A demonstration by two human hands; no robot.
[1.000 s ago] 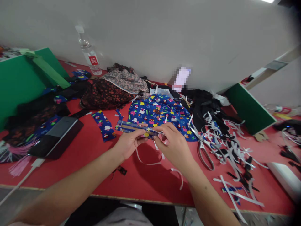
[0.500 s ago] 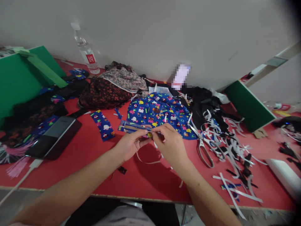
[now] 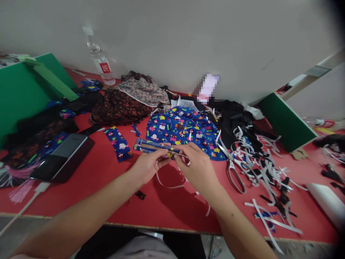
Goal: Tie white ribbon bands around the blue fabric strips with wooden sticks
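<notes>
My left hand pinches a flat strip of blue cartoon-print fabric with a tan stripe along its middle. Close beside it, my right hand grips a thin, shiny, needle-like tool, its tip over the fabric near the left thumb; its exact kind is unclear. Behind both hands spreads a larger blue cartoon-print cloth. A narrow white ribbon loops on the table below the fingers. To the left lies a separate blue printed strip.
Scissors lie right of the hands, beside a heap of white and black scraps. A power bank is at left on the red table. A water bottle and floral fabric stand behind.
The thin tool now shows clearly across the fabric, sticking out from my right fingers. The right fingers have shifted slightly; the left hand keeps its pinch on the strip.
</notes>
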